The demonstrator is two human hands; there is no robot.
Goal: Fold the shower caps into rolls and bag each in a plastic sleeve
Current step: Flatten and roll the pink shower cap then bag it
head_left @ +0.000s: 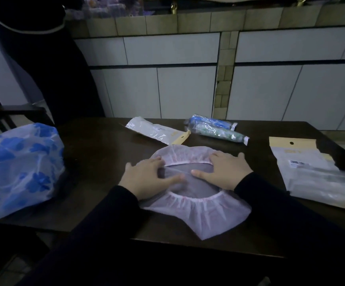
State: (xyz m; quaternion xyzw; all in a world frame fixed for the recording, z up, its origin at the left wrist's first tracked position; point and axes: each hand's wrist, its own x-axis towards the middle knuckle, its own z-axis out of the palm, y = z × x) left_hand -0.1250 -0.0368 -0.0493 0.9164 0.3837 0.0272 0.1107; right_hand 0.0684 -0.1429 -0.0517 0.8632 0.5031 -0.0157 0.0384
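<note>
Flat under both hands, left [146, 176] and right [223, 172], grip spread, palms down: pink shower cap [196, 209] on dark table [97, 145].

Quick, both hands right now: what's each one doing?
Left hand: open, fingers flat, pressing the pink shower cap onto the table.
Right hand: open, also pressing the cap flat.

Both arms reached forward in dark sleeves. The left hand [146, 177] lay flat, palm down, fingers [157, 162] spread and thumb pointing inward. The right hand [224, 172] mirrored it, flat and spread, thumbs nearly meeting.
</note>
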